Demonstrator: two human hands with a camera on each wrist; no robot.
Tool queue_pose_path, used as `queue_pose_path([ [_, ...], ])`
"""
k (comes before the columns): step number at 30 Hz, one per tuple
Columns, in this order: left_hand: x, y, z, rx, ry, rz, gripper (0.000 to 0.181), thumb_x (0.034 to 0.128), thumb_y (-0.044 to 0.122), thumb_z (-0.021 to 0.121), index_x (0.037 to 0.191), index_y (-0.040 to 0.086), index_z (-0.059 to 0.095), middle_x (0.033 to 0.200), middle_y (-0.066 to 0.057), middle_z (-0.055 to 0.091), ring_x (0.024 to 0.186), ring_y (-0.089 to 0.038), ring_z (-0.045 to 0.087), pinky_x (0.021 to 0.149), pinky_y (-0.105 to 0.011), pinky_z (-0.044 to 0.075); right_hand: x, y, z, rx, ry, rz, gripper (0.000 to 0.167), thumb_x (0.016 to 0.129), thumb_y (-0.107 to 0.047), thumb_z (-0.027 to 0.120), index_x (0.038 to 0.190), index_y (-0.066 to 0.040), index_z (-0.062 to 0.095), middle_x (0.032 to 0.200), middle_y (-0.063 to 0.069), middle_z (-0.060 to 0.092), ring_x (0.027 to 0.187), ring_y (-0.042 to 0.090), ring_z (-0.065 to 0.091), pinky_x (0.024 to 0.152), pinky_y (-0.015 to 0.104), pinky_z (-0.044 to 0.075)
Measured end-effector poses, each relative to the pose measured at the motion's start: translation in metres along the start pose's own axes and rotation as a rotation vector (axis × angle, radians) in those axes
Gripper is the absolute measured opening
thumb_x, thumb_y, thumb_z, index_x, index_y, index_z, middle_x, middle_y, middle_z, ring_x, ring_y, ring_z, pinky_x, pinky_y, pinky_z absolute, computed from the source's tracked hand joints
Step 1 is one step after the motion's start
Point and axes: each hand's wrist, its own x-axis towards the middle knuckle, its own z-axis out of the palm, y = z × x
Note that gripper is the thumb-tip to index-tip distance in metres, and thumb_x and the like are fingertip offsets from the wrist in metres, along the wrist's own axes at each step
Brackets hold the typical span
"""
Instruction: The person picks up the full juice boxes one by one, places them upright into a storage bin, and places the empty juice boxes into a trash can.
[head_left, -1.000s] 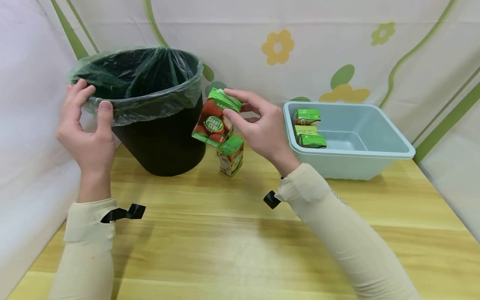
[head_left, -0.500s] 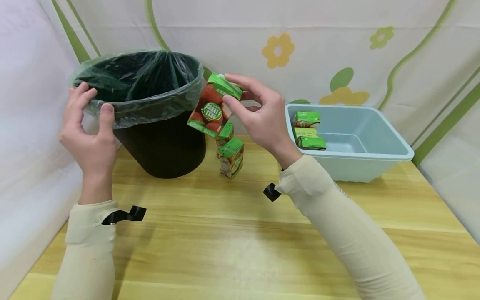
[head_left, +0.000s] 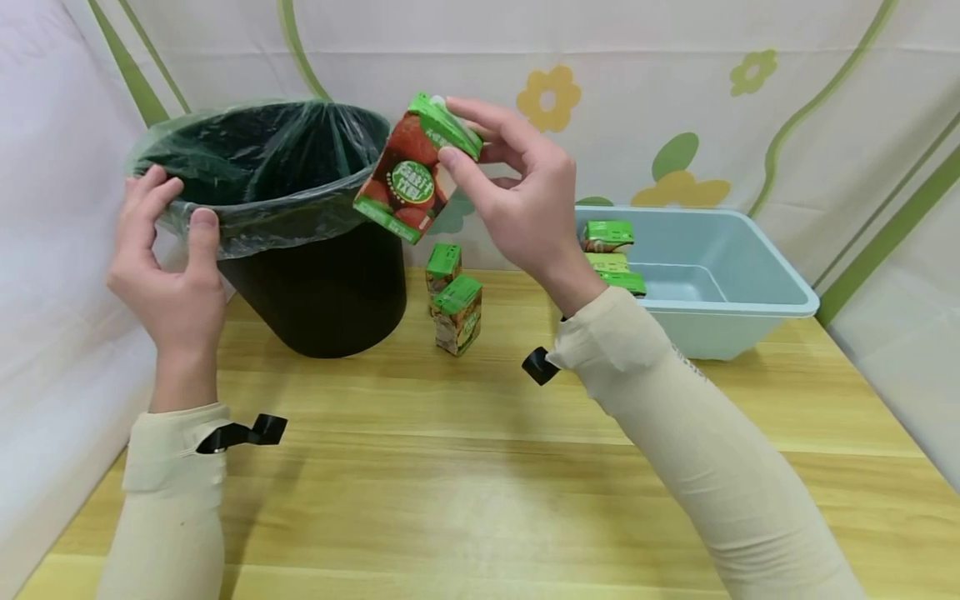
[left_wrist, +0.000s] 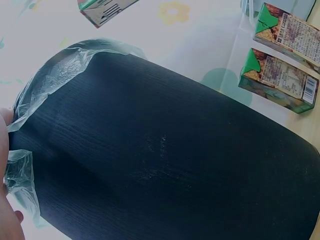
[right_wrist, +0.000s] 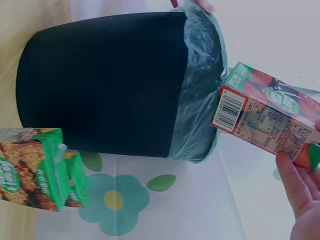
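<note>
My right hand pinches a red and green juice carton near its top, between thumb and fingers. The carton is tilted and raised beside the right rim of a black trash bin. A translucent green liner is folded over the bin's rim. At the bin's left side my left hand grips the lined rim, thumb outside and fingertips over the edge. Two brown and green juice cartons stand on the table below the raised one: a nearer carton and a farther carton, partly hidden.
To the right stands a pale blue plastic basin with several small cartons along its left end, partly behind my right wrist. A wooden table carries everything. Behind it hangs a white cloth with printed flowers.
My right hand has lifted the red carton up and slightly left, from in front of the standing cartons to beside the bin's rim. My left hand has stayed on the rim.
</note>
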Motion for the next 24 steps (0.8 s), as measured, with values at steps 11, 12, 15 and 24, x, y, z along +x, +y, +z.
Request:
queue_pose_path([
  [11,-0.001,-0.001,0.0,-0.005,0.004,0.007,0.04,0.0933,0.031,0.07,0.128,0.013,0.077,0.146,-0.006,0.069,0.154,-0.018,0.047,0.126,-0.025,0.034,0.02,-0.008,0.007,0.094,0.086,0.082,0.04,0.097,-0.008,0.074,0.136,-0.002,0.069,0.111,0.016,0.077,0.087,0.019,0.074,0.084,0.032,0.065],
  [12,-0.001,-0.001,0.0,-0.006,0.005,0.008,0.04,0.0932,0.032,0.07,0.128,0.013,0.077,0.145,-0.005,0.069,0.154,-0.018,0.047,0.126,-0.025,0.034,0.021,-0.008,0.008,0.102,0.095,0.086,0.04,0.097,-0.007,0.074,0.136,-0.001,0.069,0.11,0.016,0.076,0.087,0.02,0.074,0.085,0.032,0.065],
  [15,-0.001,0.0,0.001,-0.008,0.007,0.012,0.04,0.0929,0.032,0.07,0.128,0.013,0.077,0.145,-0.004,0.07,0.154,-0.018,0.048,0.126,-0.026,0.034,0.025,-0.008,0.012,0.111,0.111,0.1,0.041,0.098,-0.007,0.073,0.137,-0.001,0.067,0.111,0.016,0.075,0.089,0.02,0.074,0.088,0.032,0.064],
  [24,0.0,0.001,0.0,0.0,0.008,0.005,0.04,0.0932,0.031,0.07,0.128,0.013,0.077,0.146,-0.006,0.069,0.154,-0.017,0.047,0.125,-0.025,0.035,0.031,-0.008,0.034,0.114,0.109,0.132,0.043,0.1,-0.009,0.071,0.142,-0.004,0.062,0.112,0.012,0.073,0.093,0.017,0.073,0.084,0.029,0.061],
])
